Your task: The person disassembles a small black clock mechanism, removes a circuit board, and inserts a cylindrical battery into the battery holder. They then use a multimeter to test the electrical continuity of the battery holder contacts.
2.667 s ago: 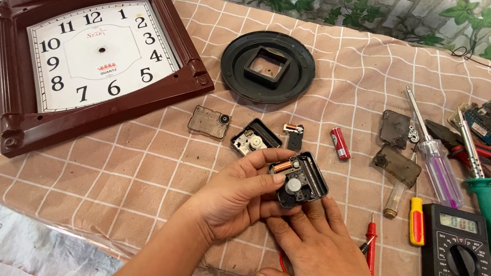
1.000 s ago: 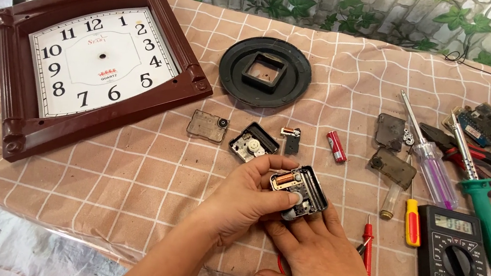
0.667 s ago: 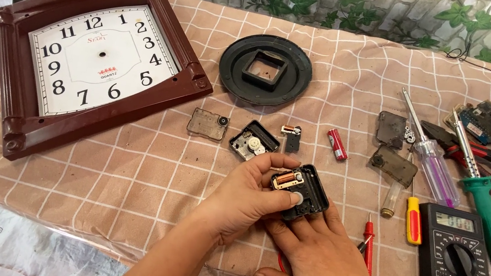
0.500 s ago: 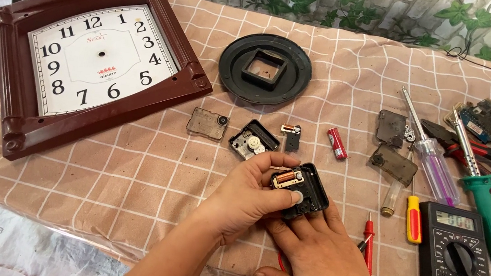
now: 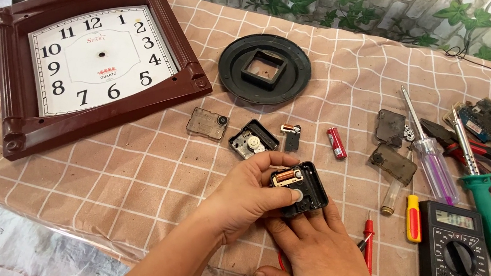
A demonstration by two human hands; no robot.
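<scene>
Near the front edge of the worktop (image 5: 127, 173), both hands hold a small black clock mechanism (image 5: 300, 188) with its cover off, a copper coil showing inside. The left hand (image 5: 248, 196) wraps it from the left, thumb pressed on its face. The right hand (image 5: 313, 254) cups it from below, fingers spread under the case. Just beyond lie a second opened mechanism (image 5: 253, 139) and a red battery (image 5: 337, 143). Far left lies a brown square wall clock (image 5: 97, 61); right, a black multimeter (image 5: 456, 257).
</scene>
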